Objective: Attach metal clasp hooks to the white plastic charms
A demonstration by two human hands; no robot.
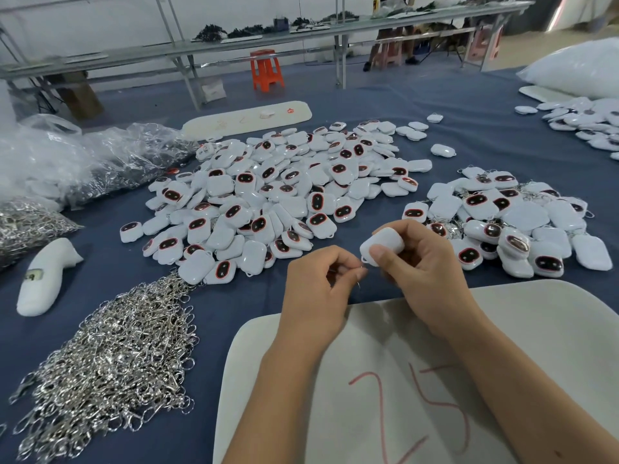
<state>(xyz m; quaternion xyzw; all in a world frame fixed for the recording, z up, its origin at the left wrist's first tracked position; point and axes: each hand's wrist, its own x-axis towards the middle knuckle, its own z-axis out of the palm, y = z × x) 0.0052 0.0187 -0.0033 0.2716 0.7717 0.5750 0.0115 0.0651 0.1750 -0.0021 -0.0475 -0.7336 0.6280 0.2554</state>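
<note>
Nearest you, a white board [418,380] with red "25" lies under your forearms. Your right hand [422,266] grips a white charm [382,244] back side up, thumb pressed on it, just above the tabletop [234,296]. Your left hand [318,289] pinches a thin metal clasp hook [361,274] right at the charm's loop; can't tell whether it's threaded. Left of you, a loose pile of hooks [110,360] and a white foam piece [43,279]. Beyond your hands, the big charm pile [274,192]; to the right, a smaller pile [512,219] with hooks on. Far left, plastic bags [83,155]. Far back, an orange stool [267,69].
</note>
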